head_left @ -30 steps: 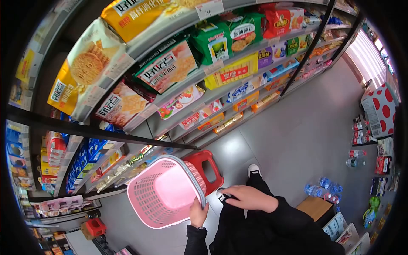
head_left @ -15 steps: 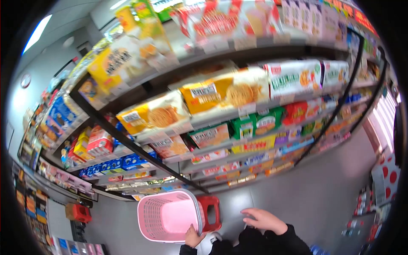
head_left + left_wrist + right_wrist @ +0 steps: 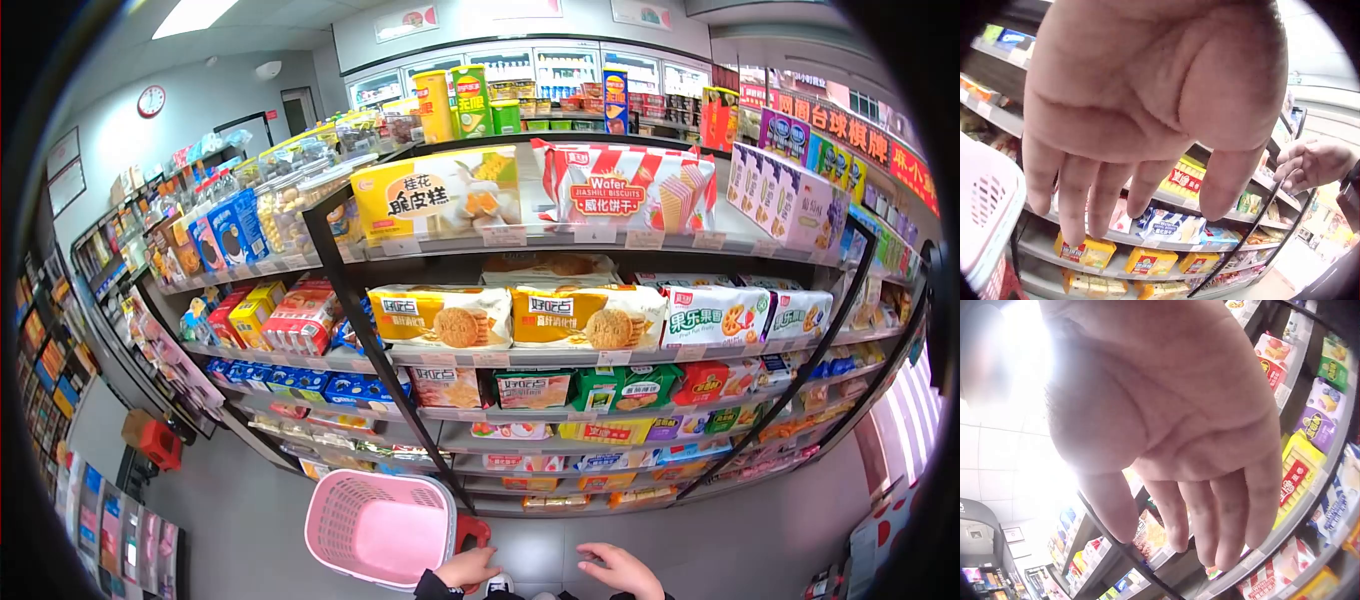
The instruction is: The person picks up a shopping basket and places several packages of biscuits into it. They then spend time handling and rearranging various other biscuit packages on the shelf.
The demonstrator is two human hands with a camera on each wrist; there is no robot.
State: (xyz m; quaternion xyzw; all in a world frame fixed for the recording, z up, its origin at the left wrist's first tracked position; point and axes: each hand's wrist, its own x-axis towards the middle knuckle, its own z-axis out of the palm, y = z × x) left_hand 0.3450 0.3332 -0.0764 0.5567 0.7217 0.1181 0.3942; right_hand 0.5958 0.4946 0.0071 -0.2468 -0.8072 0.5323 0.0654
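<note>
– Where is the pink basket (image 3: 385, 532), please?
– It is near the shelf rack's (image 3: 428, 438) bottom edge, beside the left hand (image 3: 468, 568).
– And the grip?
– Left hand and right hand (image 3: 622, 572) hold nothing, fingers slightly spread.

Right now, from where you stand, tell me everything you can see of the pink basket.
The pink basket looks like plastic, with a solid base, slotted walls and rounded corners. It stands low, its mouth up, in front of the shelves; nothing shows inside. A greyish band, perhaps a folded handle, lies along its right rim. A red object shows beyond that side; whether it supports the basket I cannot tell. The left hand is close by, open, not gripping it.
</note>
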